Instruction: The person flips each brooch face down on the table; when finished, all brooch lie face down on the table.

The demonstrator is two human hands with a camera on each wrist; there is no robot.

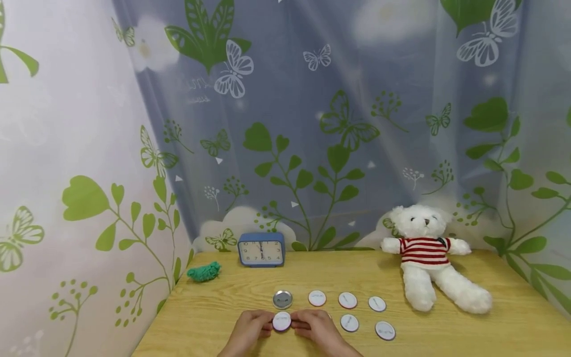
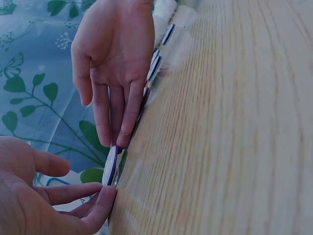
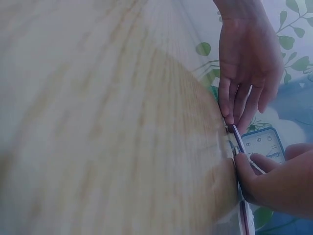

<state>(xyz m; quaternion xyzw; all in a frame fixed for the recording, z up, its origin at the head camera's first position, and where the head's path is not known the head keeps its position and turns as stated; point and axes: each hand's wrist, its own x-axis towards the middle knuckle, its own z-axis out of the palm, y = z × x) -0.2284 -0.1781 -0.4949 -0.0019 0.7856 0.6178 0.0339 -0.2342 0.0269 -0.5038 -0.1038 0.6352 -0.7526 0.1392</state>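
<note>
A round button badge (image 1: 281,322), white on top with a dark purple rim, lies between my two hands. My left hand (image 1: 251,329) touches its left edge with outstretched fingertips, its thumb apart from the badge in the left wrist view. From the other side, my right hand (image 1: 317,328) meets the right edge with nearly straight fingers. Seen edge-on, the badge (image 2: 111,164) appears tilted; whether it fully rests on the table I cannot tell. Just behind it sits a silver badge back (image 1: 282,299). Part of another badge is hidden by my right hand.
Several white badges stand in two rows to the right, among them a red-rimmed one (image 1: 347,300) and a blue-rimmed one (image 1: 385,330). Farther back are a blue clock (image 1: 261,250), a green bundle (image 1: 204,271) and a white teddy bear (image 1: 425,253) on the wooden table (image 1: 200,307).
</note>
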